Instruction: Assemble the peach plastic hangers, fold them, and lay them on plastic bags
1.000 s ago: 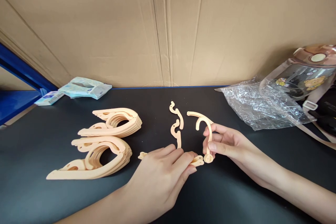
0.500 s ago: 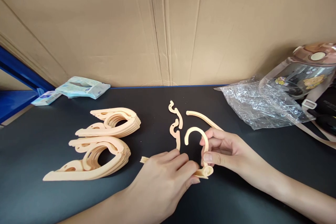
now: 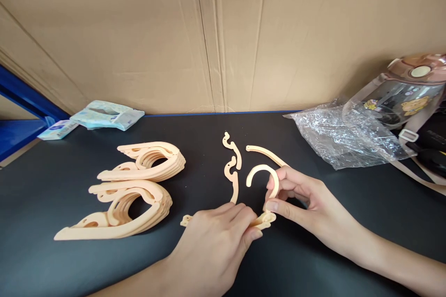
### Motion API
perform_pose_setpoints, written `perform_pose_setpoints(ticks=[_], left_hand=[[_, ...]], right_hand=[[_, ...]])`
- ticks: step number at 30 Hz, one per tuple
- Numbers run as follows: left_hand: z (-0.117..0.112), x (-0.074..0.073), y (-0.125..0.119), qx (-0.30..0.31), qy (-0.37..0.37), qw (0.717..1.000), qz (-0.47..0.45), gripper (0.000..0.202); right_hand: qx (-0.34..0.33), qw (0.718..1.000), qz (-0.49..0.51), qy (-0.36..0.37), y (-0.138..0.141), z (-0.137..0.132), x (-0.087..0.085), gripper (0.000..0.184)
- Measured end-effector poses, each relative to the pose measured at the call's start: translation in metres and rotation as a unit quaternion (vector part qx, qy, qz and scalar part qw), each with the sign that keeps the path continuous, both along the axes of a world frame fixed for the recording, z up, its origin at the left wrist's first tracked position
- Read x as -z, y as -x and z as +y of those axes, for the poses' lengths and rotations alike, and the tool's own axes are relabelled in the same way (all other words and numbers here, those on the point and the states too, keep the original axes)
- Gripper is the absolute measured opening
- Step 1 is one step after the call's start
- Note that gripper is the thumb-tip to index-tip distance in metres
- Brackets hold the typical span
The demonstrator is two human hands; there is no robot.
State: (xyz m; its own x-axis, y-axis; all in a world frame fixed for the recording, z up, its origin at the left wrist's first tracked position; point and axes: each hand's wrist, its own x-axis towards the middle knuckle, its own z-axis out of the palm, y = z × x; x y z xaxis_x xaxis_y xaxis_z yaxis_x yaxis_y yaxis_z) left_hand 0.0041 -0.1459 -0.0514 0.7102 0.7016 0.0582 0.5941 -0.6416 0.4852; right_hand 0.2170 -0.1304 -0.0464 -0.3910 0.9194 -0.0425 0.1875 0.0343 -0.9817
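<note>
My right hand (image 3: 306,204) pinches a peach plastic hook piece (image 3: 264,174) by its stem, the curved end pointing left. My left hand (image 3: 218,234) is closed over a flat peach arm piece (image 3: 262,221) lying on the black table (image 3: 69,260); the hook's base meets that piece at its right end. Two small curved peach clips (image 3: 232,167) lie just behind the hands. A thin curved arm piece (image 3: 265,152) lies behind my right hand.
Two stacks of peach hanger halves (image 3: 139,185) sit at the left. Tissue packs (image 3: 104,115) lie at the back left by a blue frame (image 3: 21,102). A crumpled clear plastic bag (image 3: 341,139) and a drinking bottle (image 3: 407,93) stand at the right. A cardboard wall (image 3: 223,32) stands behind.
My right hand brought the hook piece from over the thin arm piece down and toward me, its base now at the end of the flat piece under my left hand.
</note>
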Motion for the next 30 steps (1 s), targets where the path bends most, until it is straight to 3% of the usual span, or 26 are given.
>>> perform_pose_setpoints(ticks=[10, 14, 19, 21, 24, 27, 30], left_hand=[[-0.003, -0.004, -0.004, -0.094, 0.127, 0.987, -0.002, 0.031], [-0.003, -0.006, -0.003, -0.101, 0.154, 0.983, 0.002, 0.032], [0.001, -0.004, 0.001, -0.095, 0.228, 0.966, -0.078, 0.020], [0.005, -0.004, 0.001, -0.097, 0.281, 0.945, -0.134, 0.024], [0.012, -0.005, 0.001, -0.125, 0.361, 0.899, -0.217, 0.026], [0.017, -0.006, 0.001, -0.155, 0.395, 0.858, -0.290, 0.027], [0.020, -0.008, 0.003, -0.169, 0.417, 0.830, -0.328, 0.025]], right_hand=[[-0.009, 0.999, -0.034, -0.024, 0.000, -0.002, 0.003, 0.011], [-0.010, 0.998, -0.044, -0.037, 0.000, -0.004, 0.003, 0.009], [-0.009, 0.986, -0.101, -0.136, -0.009, 0.005, -0.001, 0.018], [0.032, 0.959, -0.169, -0.226, -0.017, 0.015, 0.001, 0.020], [0.078, 0.891, -0.296, -0.336, -0.029, 0.030, 0.008, 0.020], [0.089, 0.842, -0.378, -0.375, -0.036, 0.040, 0.015, 0.026], [0.082, 0.817, -0.414, -0.392, -0.037, 0.044, 0.020, 0.037]])
